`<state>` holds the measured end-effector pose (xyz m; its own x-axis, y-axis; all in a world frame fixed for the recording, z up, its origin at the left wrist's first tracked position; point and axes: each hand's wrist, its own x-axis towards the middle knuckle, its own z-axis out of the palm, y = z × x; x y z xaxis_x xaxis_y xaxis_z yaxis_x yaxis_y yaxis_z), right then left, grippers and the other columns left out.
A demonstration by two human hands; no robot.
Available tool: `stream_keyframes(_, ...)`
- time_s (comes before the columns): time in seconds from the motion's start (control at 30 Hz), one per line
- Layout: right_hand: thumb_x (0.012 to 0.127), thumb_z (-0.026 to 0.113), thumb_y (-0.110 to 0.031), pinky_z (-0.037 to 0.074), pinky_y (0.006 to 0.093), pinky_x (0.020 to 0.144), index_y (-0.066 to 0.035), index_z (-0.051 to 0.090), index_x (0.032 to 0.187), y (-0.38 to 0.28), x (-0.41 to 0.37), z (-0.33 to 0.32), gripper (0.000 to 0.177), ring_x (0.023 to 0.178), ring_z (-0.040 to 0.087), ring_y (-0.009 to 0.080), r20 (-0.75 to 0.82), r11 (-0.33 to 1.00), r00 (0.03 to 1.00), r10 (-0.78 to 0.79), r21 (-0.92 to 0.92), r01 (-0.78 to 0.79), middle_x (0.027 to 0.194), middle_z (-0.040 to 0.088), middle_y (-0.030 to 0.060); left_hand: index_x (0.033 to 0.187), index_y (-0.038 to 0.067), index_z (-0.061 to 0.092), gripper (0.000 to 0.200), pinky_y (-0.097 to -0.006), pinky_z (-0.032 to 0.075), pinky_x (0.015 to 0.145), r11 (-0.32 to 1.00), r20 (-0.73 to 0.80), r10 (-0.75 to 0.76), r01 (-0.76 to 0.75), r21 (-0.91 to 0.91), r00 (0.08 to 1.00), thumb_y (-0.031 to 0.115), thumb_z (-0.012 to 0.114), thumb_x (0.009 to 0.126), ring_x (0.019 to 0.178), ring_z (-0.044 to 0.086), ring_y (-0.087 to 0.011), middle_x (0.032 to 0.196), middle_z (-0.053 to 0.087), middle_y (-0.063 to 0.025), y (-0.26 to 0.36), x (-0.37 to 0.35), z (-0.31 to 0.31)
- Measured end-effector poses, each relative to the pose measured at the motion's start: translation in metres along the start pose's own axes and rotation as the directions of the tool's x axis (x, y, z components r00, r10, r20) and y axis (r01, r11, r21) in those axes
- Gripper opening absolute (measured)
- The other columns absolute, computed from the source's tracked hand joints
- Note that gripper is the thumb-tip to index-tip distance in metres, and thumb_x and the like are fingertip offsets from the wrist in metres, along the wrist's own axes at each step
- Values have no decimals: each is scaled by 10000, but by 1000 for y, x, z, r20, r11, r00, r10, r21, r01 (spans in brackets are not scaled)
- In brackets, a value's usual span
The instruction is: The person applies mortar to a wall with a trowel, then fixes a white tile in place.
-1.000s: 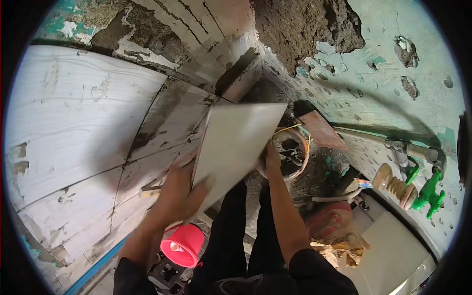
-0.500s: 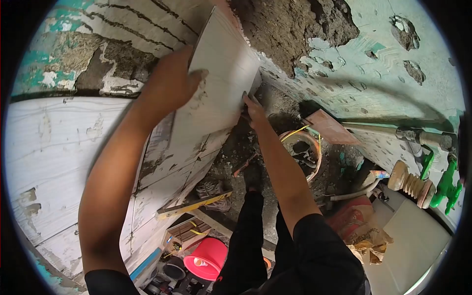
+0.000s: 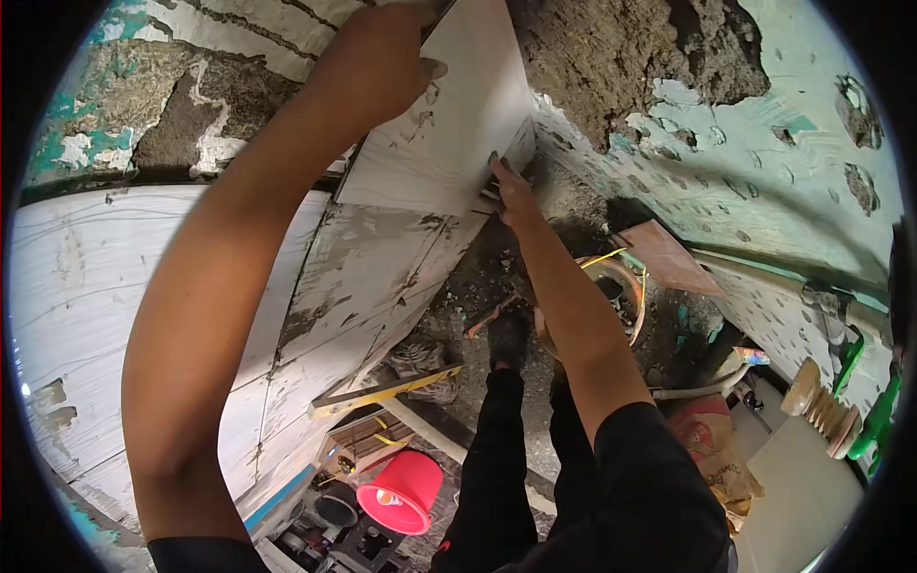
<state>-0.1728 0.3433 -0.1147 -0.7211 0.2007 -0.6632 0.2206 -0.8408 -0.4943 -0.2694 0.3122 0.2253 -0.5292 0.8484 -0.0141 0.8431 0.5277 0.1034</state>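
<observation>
A white wall tile (image 3: 454, 124) with faint grain and grey smears on its face is between my two hands. My left hand (image 3: 382, 62) grips its upper left edge, the thumb lying on the face and the other fingers hidden behind. Lower down on the opposite side, my right hand (image 3: 513, 196) holds the right edge near the bottom corner. The tile's lower edge lies along the top of the tiled wall (image 3: 358, 253), close to the corner. Ridged mortar (image 3: 253, 33) shows on the wall to the upper left.
A round tub (image 3: 626, 301) stands on the rough floor, with a reddish tile piece (image 3: 669, 256) behind it. A yellow spirit level (image 3: 387, 390) leans by the tiled wall. Nearby are a pink bucket (image 3: 401, 492), a torn paper sack (image 3: 712, 449) and a green valve (image 3: 879, 420).
The tile has moved in toward the wall, its bottom edge now lined up with the tiles below. Both hands have gone with it, the left reaching farther up. The view has shifted slightly.
</observation>
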Motion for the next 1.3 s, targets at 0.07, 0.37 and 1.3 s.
stream_keyframes(0.07,859,599,-398,489,361,814,-156,449,1277,4,8,0,506,1006,517,187,28,999,1000,-7,40,6,1190,496,26,1041,14,573,359,-416,474,754,999,14,-38,38,9,999,140,699,730,860,608,-361,886,624,-220,5,4,-4)
stream_keyframes(0.37,843,616,-394,464,375,858,-154,480,1242,16,27,6,485,1049,501,187,47,994,998,-41,104,35,1182,503,16,904,-26,589,282,-436,465,768,944,-19,-29,34,327,999,131,710,703,877,589,-388,851,611,-232,22,-1,-6)
stream_keyframes(1.3,772,681,-435,452,392,820,-102,288,1404,33,46,-2,816,1155,431,256,46,984,996,-76,165,68,1307,431,98,1148,12,545,476,-410,476,659,943,2,61,-58,327,998,104,712,712,708,616,-355,683,607,-195,3,7,18)
